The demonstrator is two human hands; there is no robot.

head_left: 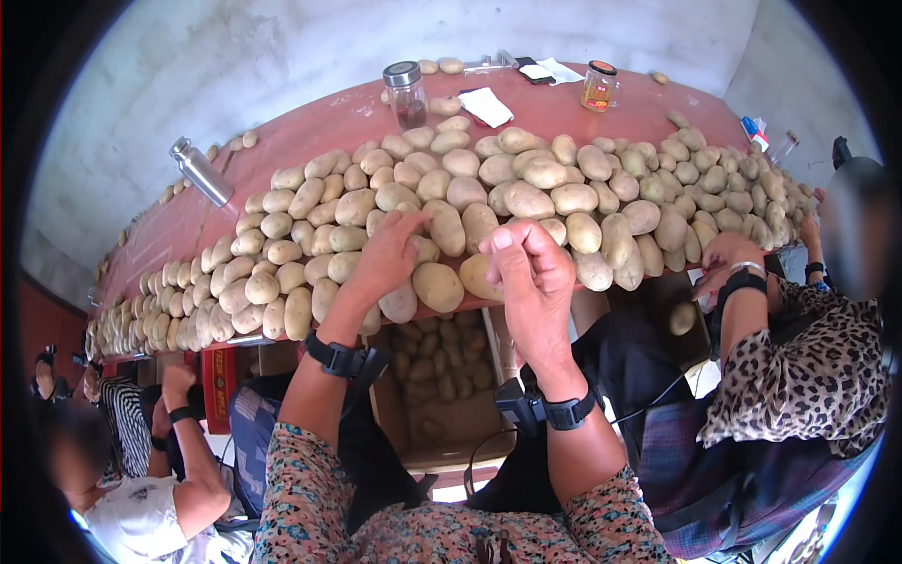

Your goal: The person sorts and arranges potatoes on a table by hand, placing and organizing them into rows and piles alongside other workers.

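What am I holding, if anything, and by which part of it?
No hold can be made out: the left hand is over the potatoes, and the right hand, fingers curled, hides its palm.

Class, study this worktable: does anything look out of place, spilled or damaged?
One potato lies alone near the far edge of the red table, right of the lidded jar, apart from the massed potatoes. Nothing looks spilled or broken.
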